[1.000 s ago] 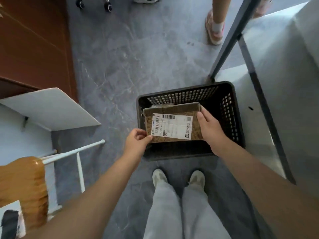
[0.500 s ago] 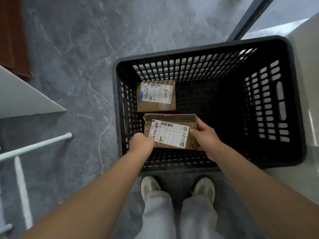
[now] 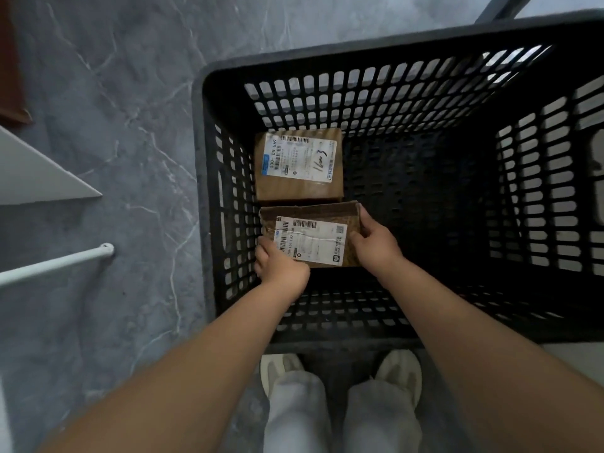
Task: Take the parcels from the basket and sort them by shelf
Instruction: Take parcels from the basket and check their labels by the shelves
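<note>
1. Dim, even light; brightest past the basket (image 3: 359, 52)'s far right corner.
2. The basket's bottom sinks into near-black shadow; light shows through its wall slots.
3. The white label on the near parcel (image 3: 313, 240) inside reads sharp, no glare.
4. The wide lens bows the basket's rim; the floor (image 3: 114, 125) left of it looks slightly soft.

A grey marbled floor (image 3: 130, 93) fills the left and top of the frame. On it stands a black slatted basket (image 3: 200, 158), from centre to right edge, with a pair of pale shoes (image 3: 400, 366) just below its near wall. A brown panel (image 3: 9, 60) at upper left seems to meet the floor.
</note>
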`<state>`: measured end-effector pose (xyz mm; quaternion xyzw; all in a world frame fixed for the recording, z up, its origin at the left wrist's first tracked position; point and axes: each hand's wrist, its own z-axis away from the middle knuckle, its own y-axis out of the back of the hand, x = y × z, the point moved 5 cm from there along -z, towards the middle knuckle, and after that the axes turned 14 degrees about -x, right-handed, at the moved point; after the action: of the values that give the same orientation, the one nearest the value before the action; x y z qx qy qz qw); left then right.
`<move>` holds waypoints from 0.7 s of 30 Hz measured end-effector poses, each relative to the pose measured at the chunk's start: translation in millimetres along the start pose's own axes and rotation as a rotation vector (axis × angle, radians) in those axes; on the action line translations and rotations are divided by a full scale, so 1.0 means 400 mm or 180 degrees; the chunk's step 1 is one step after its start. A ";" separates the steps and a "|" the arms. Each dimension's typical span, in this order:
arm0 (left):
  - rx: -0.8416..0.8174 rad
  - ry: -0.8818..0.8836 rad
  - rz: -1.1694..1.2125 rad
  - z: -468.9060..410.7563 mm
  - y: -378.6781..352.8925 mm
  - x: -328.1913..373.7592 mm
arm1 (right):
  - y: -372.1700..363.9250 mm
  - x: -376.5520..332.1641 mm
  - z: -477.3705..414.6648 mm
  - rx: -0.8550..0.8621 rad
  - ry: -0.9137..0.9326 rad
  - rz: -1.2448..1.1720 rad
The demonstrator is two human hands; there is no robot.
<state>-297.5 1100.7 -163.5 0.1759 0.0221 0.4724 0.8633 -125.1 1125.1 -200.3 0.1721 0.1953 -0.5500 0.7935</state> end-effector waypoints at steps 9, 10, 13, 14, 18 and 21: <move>0.0523 -0.1256 -0.0727 0.219 0.063 0.205 | -0.009 -0.256 0.188 0.0835 -0.0045 0.1826; 0.0600 -0.1435 -0.0760 0.266 0.091 0.240 | 0.005 -0.313 0.231 0.0851 0.0179 0.1987; 0.0950 -0.1745 -0.0938 0.433 0.208 0.344 | 0.066 -0.496 0.384 0.0963 0.0724 0.2417; 0.1084 -0.1833 -0.0980 0.499 0.254 0.384 | 0.088 -0.565 0.445 0.1013 0.0900 0.2551; 0.1665 -0.2351 -0.0968 0.834 0.441 0.559 | 0.175 -0.864 0.734 0.1361 0.1563 0.2941; 0.2063 -0.2873 -0.0904 1.142 0.580 0.677 | 0.236 -1.104 0.992 0.1756 0.1998 0.3052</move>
<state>-241.8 1308.4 374.7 0.6113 -0.1816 0.1990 0.7442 -129.1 1318.9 368.8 0.5916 0.1709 -0.0870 0.7831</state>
